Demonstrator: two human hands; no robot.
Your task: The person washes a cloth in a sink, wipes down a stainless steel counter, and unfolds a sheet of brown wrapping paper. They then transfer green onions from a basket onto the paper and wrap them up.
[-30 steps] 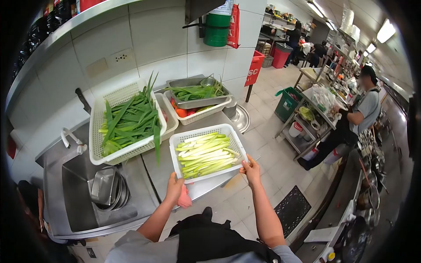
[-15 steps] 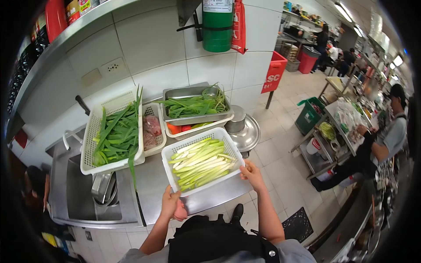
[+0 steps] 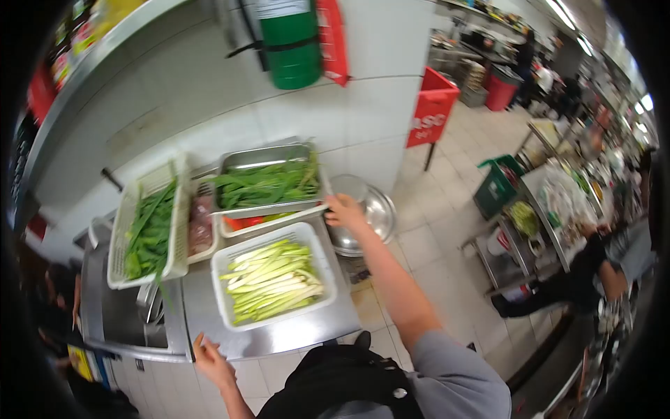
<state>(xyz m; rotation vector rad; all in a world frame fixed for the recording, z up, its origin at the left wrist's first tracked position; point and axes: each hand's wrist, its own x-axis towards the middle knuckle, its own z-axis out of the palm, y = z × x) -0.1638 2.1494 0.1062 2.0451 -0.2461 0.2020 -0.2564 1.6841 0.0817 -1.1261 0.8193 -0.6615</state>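
My right hand point(image 3: 345, 211) reaches forward, its fingers closed at the right corner of a white plastic basket point(image 3: 278, 225) with red, orange and green vegetables. A steel pan point(image 3: 227, 162) of long green leaves point(image 3: 269, 183) rests on that basket. Near the counter's front edge, my left hand point(image 3: 214, 361) holds nothing, its fingers apart. Between the hands, a white basket point(image 3: 218, 297) of pale green scallion stalks point(image 3: 272, 283) sits on the steel counter point(image 3: 202, 307). Farther left are a basket point(image 3: 122, 272) of scallion greens point(image 3: 152, 223) and a basket with bagged meat point(image 3: 201, 223).
A sink point(image 3: 129, 314) with metal pans lies at the left. Beside the counter's right end are a round steel lid point(image 3: 380, 216) and a pot. A red bin point(image 3: 429, 112) and a green bin point(image 3: 497, 185) stand beyond. A co-worker point(image 3: 624, 251) works at the right.
The basket of stalks has been let go onto the counter. My right hand has moved forward to the basket behind; my left hand has drawn back leftward. The view has shifted.
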